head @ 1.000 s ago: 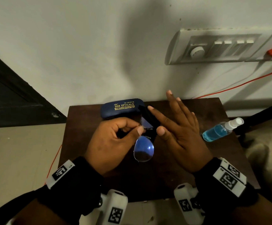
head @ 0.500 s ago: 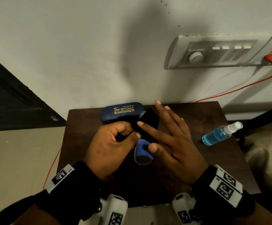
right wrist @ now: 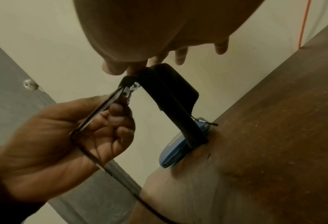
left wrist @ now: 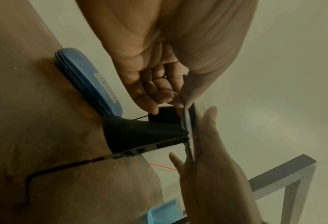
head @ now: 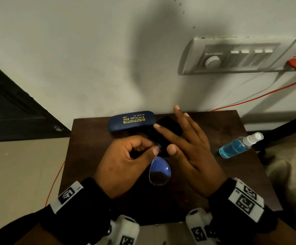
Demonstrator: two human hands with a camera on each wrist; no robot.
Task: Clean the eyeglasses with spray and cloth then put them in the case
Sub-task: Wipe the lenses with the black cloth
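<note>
Eyeglasses (head: 159, 171) pinched at the frame in my curled left hand (head: 126, 163), above the brown table (head: 90, 156). My right hand (head: 191, 152), fingers straight, presses the black cloth (head: 168, 128) against one lens with thumb and forefinger. Closed blue case (head: 132, 121) lies behind; spray bottle (head: 239, 145) lies farther right.

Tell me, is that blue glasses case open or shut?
Shut. The blue case lies flat on the table with its printed lid down; the left wrist view shows only a thin seam along its edge.
</note>
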